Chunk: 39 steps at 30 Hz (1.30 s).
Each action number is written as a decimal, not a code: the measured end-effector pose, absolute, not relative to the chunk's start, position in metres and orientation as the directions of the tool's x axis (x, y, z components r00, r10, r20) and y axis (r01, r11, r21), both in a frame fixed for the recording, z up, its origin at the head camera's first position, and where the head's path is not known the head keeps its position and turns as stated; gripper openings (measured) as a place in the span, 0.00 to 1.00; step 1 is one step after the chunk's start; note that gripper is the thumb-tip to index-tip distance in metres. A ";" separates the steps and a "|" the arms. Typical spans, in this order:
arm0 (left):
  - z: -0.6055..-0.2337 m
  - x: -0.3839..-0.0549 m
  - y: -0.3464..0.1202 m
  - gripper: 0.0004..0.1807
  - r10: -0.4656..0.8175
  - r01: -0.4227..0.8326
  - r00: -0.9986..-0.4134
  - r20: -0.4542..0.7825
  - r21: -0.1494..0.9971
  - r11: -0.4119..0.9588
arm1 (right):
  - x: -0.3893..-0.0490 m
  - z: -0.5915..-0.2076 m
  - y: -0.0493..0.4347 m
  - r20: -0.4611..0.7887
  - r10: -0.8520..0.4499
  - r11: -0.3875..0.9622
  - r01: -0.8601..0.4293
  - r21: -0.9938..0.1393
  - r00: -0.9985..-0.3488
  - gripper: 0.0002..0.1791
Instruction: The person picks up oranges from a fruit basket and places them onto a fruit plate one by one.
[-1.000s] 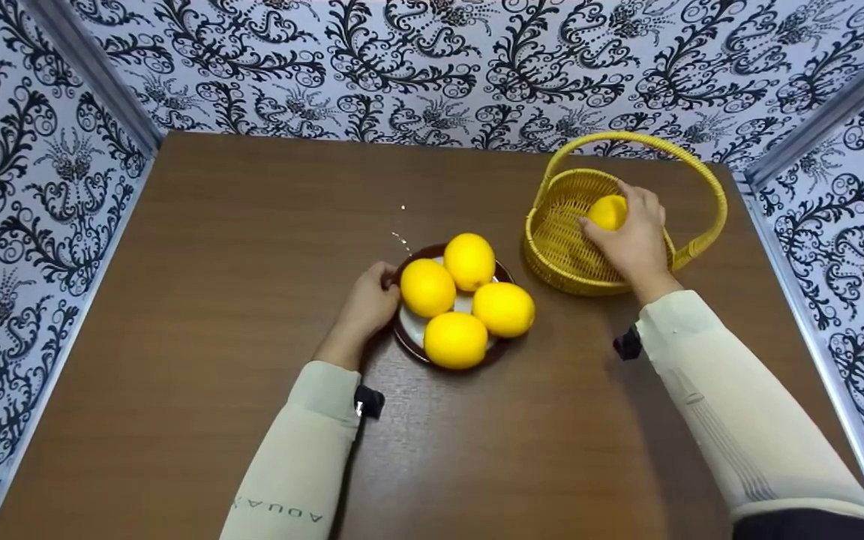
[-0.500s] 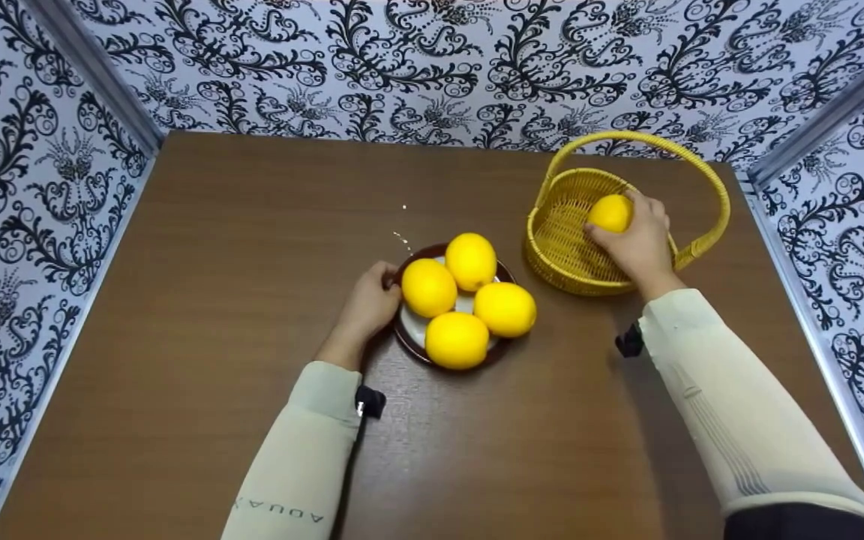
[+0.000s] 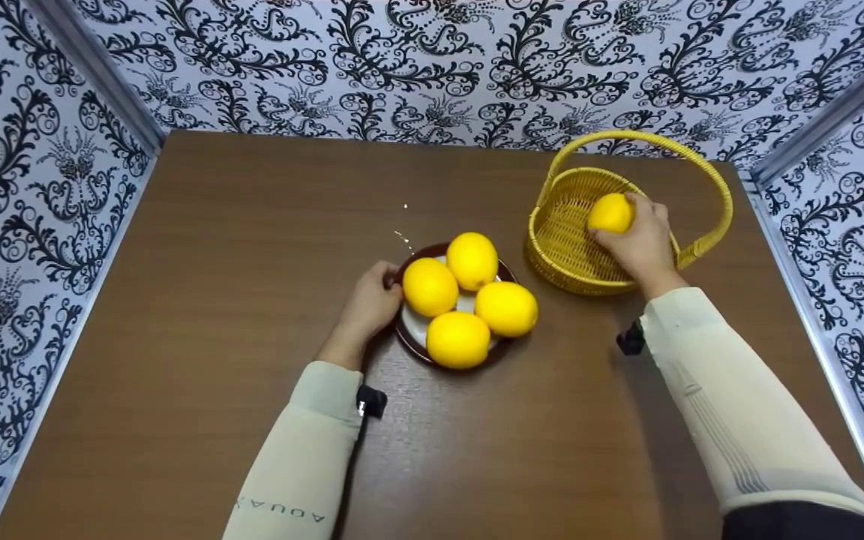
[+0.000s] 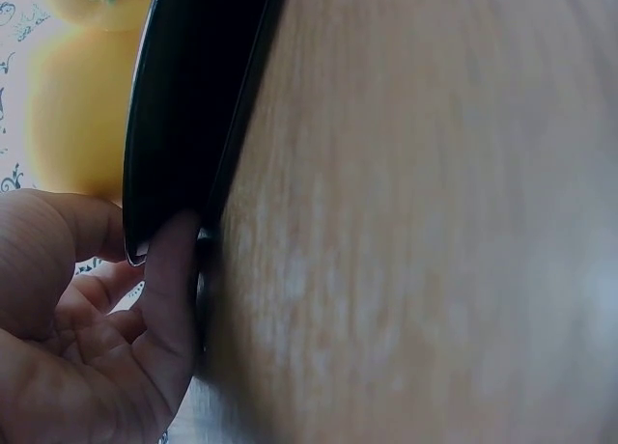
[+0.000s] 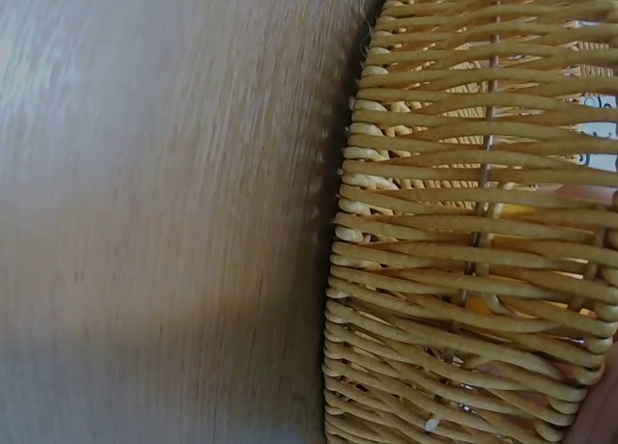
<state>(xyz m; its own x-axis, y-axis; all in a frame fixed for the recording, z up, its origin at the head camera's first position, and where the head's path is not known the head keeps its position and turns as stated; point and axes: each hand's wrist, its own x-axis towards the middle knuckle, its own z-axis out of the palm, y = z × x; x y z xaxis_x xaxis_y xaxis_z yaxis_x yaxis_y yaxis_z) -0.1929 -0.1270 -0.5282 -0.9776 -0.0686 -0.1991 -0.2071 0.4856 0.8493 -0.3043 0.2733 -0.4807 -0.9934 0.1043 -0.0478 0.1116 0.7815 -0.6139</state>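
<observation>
My left hand (image 3: 373,301) grips the left rim of a brown-edged plate (image 3: 411,330) with a white inside. In the left wrist view the thumb and fingers of that hand (image 4: 106,367) pinch the dark plate edge (image 4: 183,106) just over the tabletop. Several yellow lemons (image 3: 458,340) lie on the plate, one of them reaching past its right edge. At the right, my right hand (image 3: 643,241) holds another lemon (image 3: 611,214) inside a yellow wicker basket (image 3: 563,277). The basket's woven side (image 5: 473,222) mostly hides that hand and lemon in the right wrist view.
The basket's tall arched handle (image 3: 721,195) rises over the right forearm's far side. Small white specks (image 3: 403,238) mark the brown wooden table (image 3: 252,225) behind the plate. Patterned panels (image 3: 432,75) enclose the table at the back and both sides.
The fingers of my right hand have drawn back slightly towards the right, and more of the lemon in the basket shows. My left hand keeps its hold on the plate.
</observation>
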 end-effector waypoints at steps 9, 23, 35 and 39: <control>-0.528 -0.194 -0.127 0.16 -0.059 -0.204 -0.978 -0.200 0.857 0.472 | -0.307 -0.482 0.276 -0.066 0.105 0.772 0.123 -0.624 -0.992 0.50; -0.528 -0.194 -0.126 0.17 -0.056 -0.215 -0.975 -0.214 0.855 0.472 | -0.306 -0.480 0.278 -0.090 0.125 0.771 0.154 -0.618 -0.988 0.51; -0.529 -0.194 -0.126 0.16 -0.057 -0.213 -0.976 -0.211 0.860 0.464 | -0.302 -0.475 0.278 -0.107 0.104 0.788 0.148 -0.598 -0.989 0.50; -0.531 -0.195 -0.127 0.16 -0.058 -0.206 -0.978 -0.202 0.862 0.464 | -0.300 -0.474 0.278 -0.107 0.087 0.797 0.134 -0.589 -0.990 0.49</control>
